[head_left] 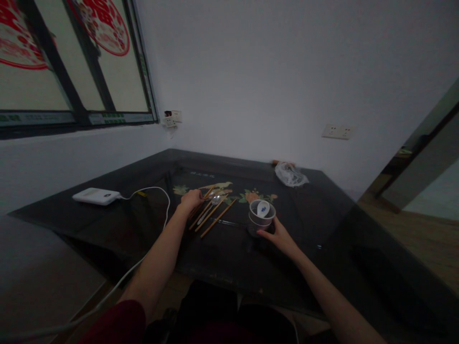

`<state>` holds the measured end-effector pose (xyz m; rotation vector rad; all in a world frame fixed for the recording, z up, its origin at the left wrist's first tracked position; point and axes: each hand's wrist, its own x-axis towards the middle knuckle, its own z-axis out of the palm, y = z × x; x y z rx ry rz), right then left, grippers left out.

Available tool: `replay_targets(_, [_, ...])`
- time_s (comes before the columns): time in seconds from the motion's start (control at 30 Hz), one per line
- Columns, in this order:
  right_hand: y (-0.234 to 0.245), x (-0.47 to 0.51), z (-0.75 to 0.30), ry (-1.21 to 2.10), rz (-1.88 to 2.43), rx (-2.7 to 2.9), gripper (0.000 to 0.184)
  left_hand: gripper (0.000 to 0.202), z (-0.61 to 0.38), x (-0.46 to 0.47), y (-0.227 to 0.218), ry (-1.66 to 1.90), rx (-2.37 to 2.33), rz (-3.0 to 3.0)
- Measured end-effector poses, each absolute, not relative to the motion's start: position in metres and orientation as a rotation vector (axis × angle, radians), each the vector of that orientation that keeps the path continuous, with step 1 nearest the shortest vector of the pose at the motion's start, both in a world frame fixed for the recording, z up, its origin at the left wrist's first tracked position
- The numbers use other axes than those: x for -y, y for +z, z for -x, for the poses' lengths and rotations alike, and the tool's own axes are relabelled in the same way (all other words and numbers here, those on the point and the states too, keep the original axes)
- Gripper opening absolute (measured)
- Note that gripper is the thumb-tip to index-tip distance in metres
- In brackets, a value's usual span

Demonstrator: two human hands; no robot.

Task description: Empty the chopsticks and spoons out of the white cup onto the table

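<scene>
My right hand (281, 237) is wrapped round the side of a clear plastic cup (258, 225) standing near the middle of the black table. Inside the cup, a white spoon (263, 208) with a blue mark leans with its bowl up. At the left end of a row of utensils, my left hand (192, 198) has its fingers closed on a wooden chopstick (209, 192); the fingertips are partly hidden. Beside it lie more chopsticks (218, 219) and a metal spoon (215, 200) with a pale handle, all slanting the same way.
A white power bank (96, 196) lies on the left, its white cable (168, 205) running across the table edge past my left arm. A crumpled clear plastic bag (289, 175) rests at the back by the wall. The glossy table (229, 263) has a printed flower pattern.
</scene>
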<state>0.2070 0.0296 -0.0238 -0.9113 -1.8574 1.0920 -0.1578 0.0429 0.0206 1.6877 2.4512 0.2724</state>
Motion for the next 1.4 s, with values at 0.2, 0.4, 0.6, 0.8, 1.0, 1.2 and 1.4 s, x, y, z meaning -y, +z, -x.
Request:
replay_targets(0.2, [-0.023,-0.030,-0.207,1.079,0.932,1.851,0.073,0.024,0.159,-0.045,0.019,0.248,-2.466,-1.680])
replay_targets(0.4, [-0.025,-0.030,-0.208,1.102,0.945,1.842,0.073,0.024,0.157,-0.043,0.019,0.247,-2.476,-1.700])
replay_targets(0.6, [-0.025,-0.030,-0.207,1.127,0.940,1.825,0.074,0.024,0.143,-0.040,0.027,0.305,-2.451,-1.806])
replay_targets(0.8, [-0.022,-0.027,-0.205,1.134,0.907,1.818,0.077,0.025,0.088,-0.033,0.025,0.234,-2.163,-2.157])
replay_targets(1.0, [-0.021,-0.027,-0.206,1.124,0.903,1.828,0.077,0.017,0.072,-0.029,0.017,0.194,-2.189,-2.239])
replay_targets(1.2, [-0.022,-0.028,-0.205,1.107,0.913,1.830,0.076,0.011,0.083,-0.035,0.016,0.251,-2.272,-2.154])
replay_targets(1.4, [-0.026,-0.031,-0.206,1.128,0.896,1.836,0.077,0.012,0.080,-0.036,0.018,0.437,-2.177,-2.228])
